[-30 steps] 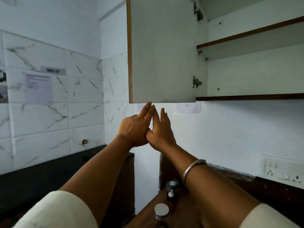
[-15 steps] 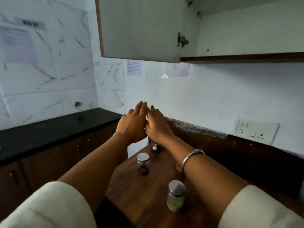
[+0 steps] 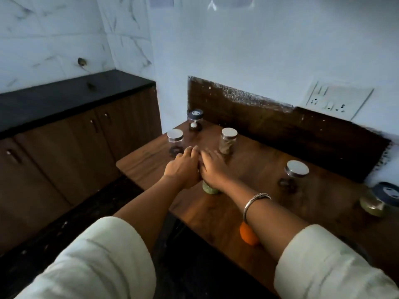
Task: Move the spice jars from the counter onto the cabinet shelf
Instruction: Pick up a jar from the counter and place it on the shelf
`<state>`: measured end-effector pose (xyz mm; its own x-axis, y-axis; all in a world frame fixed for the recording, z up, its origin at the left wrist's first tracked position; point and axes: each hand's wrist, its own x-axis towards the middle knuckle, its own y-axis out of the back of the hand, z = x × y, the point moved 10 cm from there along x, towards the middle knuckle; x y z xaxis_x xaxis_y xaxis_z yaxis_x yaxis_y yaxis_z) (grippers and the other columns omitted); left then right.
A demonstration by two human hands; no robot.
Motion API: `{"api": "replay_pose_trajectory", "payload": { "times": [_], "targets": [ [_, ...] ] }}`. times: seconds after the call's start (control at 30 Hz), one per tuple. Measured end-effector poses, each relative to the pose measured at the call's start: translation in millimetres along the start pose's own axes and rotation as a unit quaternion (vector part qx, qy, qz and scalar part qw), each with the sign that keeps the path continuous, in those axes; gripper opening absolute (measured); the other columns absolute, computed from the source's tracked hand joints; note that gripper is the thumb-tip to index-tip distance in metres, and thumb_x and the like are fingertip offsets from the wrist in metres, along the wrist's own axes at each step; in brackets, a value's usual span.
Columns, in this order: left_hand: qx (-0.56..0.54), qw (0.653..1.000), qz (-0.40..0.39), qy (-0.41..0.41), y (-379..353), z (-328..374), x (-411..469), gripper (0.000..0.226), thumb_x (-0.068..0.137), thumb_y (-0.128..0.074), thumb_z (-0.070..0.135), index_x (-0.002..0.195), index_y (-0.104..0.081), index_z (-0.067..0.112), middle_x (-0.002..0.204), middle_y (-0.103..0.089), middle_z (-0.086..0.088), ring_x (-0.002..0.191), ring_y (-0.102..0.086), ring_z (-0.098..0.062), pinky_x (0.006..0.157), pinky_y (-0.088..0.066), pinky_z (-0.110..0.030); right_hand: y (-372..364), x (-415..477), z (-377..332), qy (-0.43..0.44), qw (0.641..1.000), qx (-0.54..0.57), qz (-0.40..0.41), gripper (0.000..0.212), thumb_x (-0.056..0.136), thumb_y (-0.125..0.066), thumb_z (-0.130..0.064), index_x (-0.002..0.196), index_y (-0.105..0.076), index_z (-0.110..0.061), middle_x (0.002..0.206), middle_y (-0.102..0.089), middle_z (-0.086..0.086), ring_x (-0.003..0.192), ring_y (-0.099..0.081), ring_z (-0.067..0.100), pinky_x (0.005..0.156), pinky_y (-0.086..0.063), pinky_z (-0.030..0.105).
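Several spice jars stand on the wooden counter (image 3: 248, 190). A black-lidded jar (image 3: 195, 119) is at the back left corner. In front of it are a silver-lidded jar (image 3: 175, 140) and a silver-lidded jar of brown spice (image 3: 228, 141). Another silver-lidded jar (image 3: 295, 174) and a black-lidded jar (image 3: 381, 199) stand at the right. My left hand (image 3: 183, 167) and my right hand (image 3: 213, 167) lie flat, side by side and touching, palms down, just above a jar of green spice (image 3: 210, 189). They hide its lid. The cabinet shelf is out of view.
An orange round thing (image 3: 248, 234) lies near the counter's front edge, under my right forearm. A black-topped counter (image 3: 64, 96) with brown doors runs along the left wall. A switch plate (image 3: 336, 102) is on the wall behind a dark backboard (image 3: 280, 124).
The view has tilted down from the open cabinet to the counter. Both hands, still together, came down from the cabinet door's lower edge to just over the green jar.
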<state>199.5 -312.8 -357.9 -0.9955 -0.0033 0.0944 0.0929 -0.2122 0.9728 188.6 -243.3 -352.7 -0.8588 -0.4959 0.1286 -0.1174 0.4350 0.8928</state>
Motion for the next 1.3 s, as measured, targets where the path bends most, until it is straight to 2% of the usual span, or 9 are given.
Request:
{"api": "replay_pose_trajectory", "payload": {
  "times": [0.13, 0.27, 0.47, 0.7, 0.93, 1.07, 1.17, 1.23, 1.3],
  "targets": [
    [-0.045, 0.997, -0.056, -0.003, -48, 8, 6, 0.084, 0.081, -0.058, 0.051, 0.146, -0.014, 0.022, 0.154, -0.022, -0.005, 0.135, -0.034, -0.031, 0.1, -0.04, -0.045, -16, -13, 38, -0.038, 0.999, 0.019, 0.002, 0.042, 0.094, -0.043, -0.017, 0.135, -0.041, -0.007, 0.14, -0.045, 0.017, 0.131, -0.036, 0.032, 0.11, -0.023, 0.037],
    [-0.074, 0.992, -0.098, -0.016, -86, 11, 19, 0.091, 0.078, -0.054, 0.064, 0.147, -0.014, 0.019, 0.152, -0.025, -0.007, 0.134, -0.035, -0.031, 0.102, -0.039, -0.045, -22, -17, 82, -0.089, 0.996, 0.006, 0.004, 0.045, 0.092, -0.048, -0.014, 0.136, -0.039, -0.006, 0.138, -0.047, 0.015, 0.126, -0.041, 0.032, 0.106, -0.027, 0.035],
    [-0.094, 0.985, -0.139, -0.04, -122, 4, 45, 0.094, 0.078, -0.064, 0.05, 0.148, -0.009, 0.019, 0.154, -0.018, -0.012, 0.137, -0.029, -0.035, 0.106, -0.036, -0.046, -53, -10, 119, -0.18, 0.982, 0.022, -0.048, 0.065, 0.089, -0.058, -0.021, 0.144, -0.025, -0.011, 0.144, -0.039, 0.013, 0.134, -0.034, 0.029, 0.111, -0.027, 0.037],
    [-0.129, 0.979, -0.148, -0.054, -158, -7, 70, 0.098, 0.078, -0.068, 0.038, 0.148, -0.002, 0.018, 0.156, -0.008, -0.012, 0.143, -0.013, -0.032, 0.113, -0.024, -0.044, -87, 17, 136, -0.228, 0.969, 0.087, -0.036, 0.088, 0.08, -0.068, -0.026, 0.148, -0.015, -0.009, 0.151, -0.03, 0.012, 0.137, -0.031, 0.028, 0.113, -0.027, 0.039],
    [-0.202, 0.95, -0.233, -0.053, -190, -18, 99, 0.112, 0.069, -0.076, 0.031, 0.146, 0.006, 0.029, 0.15, -0.027, -0.009, 0.132, -0.039, -0.029, 0.102, -0.037, -0.036, -106, 24, 163, -0.301, 0.942, 0.146, 0.003, 0.103, 0.071, -0.076, -0.04, 0.148, -0.01, -0.02, 0.147, -0.037, 0.007, 0.133, -0.039, 0.026, 0.109, -0.035, 0.039],
    [-0.244, 0.935, -0.248, -0.067, -195, -12, 112, 0.112, 0.065, -0.079, 0.032, 0.143, 0.001, 0.035, 0.142, -0.042, -0.008, 0.121, -0.051, -0.026, 0.089, -0.042, -0.029, -106, 25, 174, -0.318, 0.931, 0.175, 0.028, 0.092, 0.075, -0.075, -0.024, 0.146, -0.017, -0.018, 0.143, -0.042, 0.008, 0.129, -0.043, 0.026, 0.105, -0.039, 0.04],
    [-0.3, 0.923, -0.23, -0.074, -190, -8, 114, 0.098, 0.069, -0.077, 0.033, 0.14, -0.01, 0.031, 0.13, -0.05, 0.001, 0.116, -0.054, -0.022, 0.081, -0.04, -0.025, -101, 25, 176, -0.314, 0.926, 0.203, 0.049, 0.082, 0.077, -0.072, -0.015, 0.143, -0.023, -0.014, 0.14, -0.043, 0.009, 0.127, -0.045, 0.026, 0.103, -0.041, 0.041],
    [-0.331, 0.916, -0.209, -0.085, -183, -4, 116, 0.094, 0.071, -0.076, 0.029, 0.14, -0.012, 0.024, 0.125, -0.054, 0.003, 0.116, -0.055, -0.021, 0.082, -0.042, -0.025, -91, 22, 177, -0.319, 0.91, 0.246, 0.095, 0.084, 0.071, -0.079, -0.018, 0.139, -0.03, -0.012, 0.136, -0.048, 0.01, 0.123, -0.047, 0.024, 0.102, -0.042, 0.041],
    [-0.366, 0.903, -0.203, -0.101, -173, 2, 115, 0.097, 0.074, -0.075, 0.022, 0.142, -0.006, 0.023, 0.132, -0.053, -0.002, 0.119, -0.054, -0.021, 0.09, -0.046, -0.029, -81, 16, 180, -0.331, 0.893, 0.273, 0.134, 0.09, 0.066, -0.083, -0.02, 0.139, -0.031, -0.011, 0.135, -0.048, 0.009, 0.122, -0.047, 0.022, 0.102, -0.042, 0.038]
  ]
}}
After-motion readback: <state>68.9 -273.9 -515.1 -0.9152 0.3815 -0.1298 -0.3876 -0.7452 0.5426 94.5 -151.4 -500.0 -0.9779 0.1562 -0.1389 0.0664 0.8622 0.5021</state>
